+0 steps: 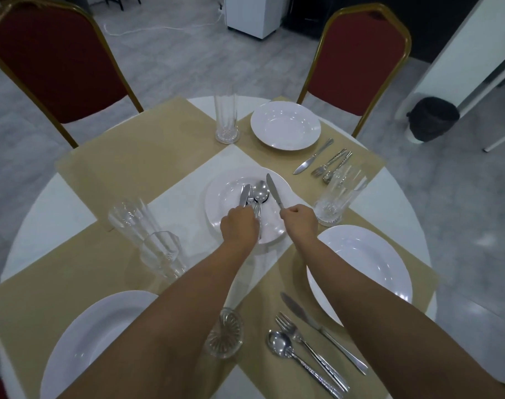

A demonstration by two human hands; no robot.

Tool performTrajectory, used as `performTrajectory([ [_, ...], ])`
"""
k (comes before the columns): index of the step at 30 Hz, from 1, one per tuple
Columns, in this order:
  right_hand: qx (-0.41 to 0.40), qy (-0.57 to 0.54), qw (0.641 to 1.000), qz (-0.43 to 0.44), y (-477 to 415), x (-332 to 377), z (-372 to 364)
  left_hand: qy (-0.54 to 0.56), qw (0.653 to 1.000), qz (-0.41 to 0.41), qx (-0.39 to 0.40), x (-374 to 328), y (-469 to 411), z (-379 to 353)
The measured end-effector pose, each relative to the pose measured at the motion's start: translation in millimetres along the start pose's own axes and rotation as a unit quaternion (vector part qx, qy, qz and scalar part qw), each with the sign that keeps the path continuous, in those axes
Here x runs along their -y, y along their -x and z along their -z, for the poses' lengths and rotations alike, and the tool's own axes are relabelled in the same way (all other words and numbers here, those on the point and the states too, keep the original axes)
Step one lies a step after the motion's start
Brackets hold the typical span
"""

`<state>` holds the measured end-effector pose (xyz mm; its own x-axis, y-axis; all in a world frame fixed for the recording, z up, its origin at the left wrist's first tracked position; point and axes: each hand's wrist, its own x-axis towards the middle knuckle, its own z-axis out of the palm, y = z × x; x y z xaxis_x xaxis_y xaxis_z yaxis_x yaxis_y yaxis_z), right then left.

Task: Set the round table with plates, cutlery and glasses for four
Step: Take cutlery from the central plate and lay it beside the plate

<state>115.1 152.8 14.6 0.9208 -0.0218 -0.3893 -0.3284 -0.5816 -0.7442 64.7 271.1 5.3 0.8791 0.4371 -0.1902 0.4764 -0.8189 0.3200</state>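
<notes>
Clasped knife (274, 194) in right hand (298, 223), loose cutlery (255, 197) in left hand (239, 226), above centre plate (216, 197). Found two places laid with cutlery; judged two outstanding.

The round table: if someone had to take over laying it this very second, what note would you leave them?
Left hand: grips a bundle of cutlery over the centre plate.
Right hand: holds a knife above the same plate.
Done: the far right plate has its far cutlery beside it, and the near right plate has its near cutlery.
Left: the near left plate shows no cutlery, and the far left mat has no plate. The centre plate and held pieces probably go there. Glasses stand between mats; check one per place.
</notes>
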Motion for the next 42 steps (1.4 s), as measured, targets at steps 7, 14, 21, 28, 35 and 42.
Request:
performTrajectory([
  [7, 0.0, -0.048, 0.999, -0.007, -2, -10, 7, -0.013, 0.998, 0.062, 0.011, -13, -21, 5],
  [14, 0.009, -0.055, 0.998, -0.007, -4, -12, 12, 0.106, 0.982, 0.149, 0.048, -10, -29, 15],
  [21, 0.013, -0.05, 0.999, -0.011, -5, -12, 10, 0.03, 0.987, 0.143, 0.063, 1, -27, 24],
  [28, 0.018, -0.059, 0.998, -0.028, -4, -14, 9, 0.032, 0.986, 0.138, 0.084, 4, -27, 28],
  [35, 0.014, -0.053, 0.998, -0.027, -5, -12, 5, 0.33, 0.896, 0.227, 0.194, 1, -39, 48],
  [42, -0.012, -0.074, 0.997, -0.02, -6, -13, 6, 0.376, 0.88, 0.239, 0.163, -6, -37, 16],
])
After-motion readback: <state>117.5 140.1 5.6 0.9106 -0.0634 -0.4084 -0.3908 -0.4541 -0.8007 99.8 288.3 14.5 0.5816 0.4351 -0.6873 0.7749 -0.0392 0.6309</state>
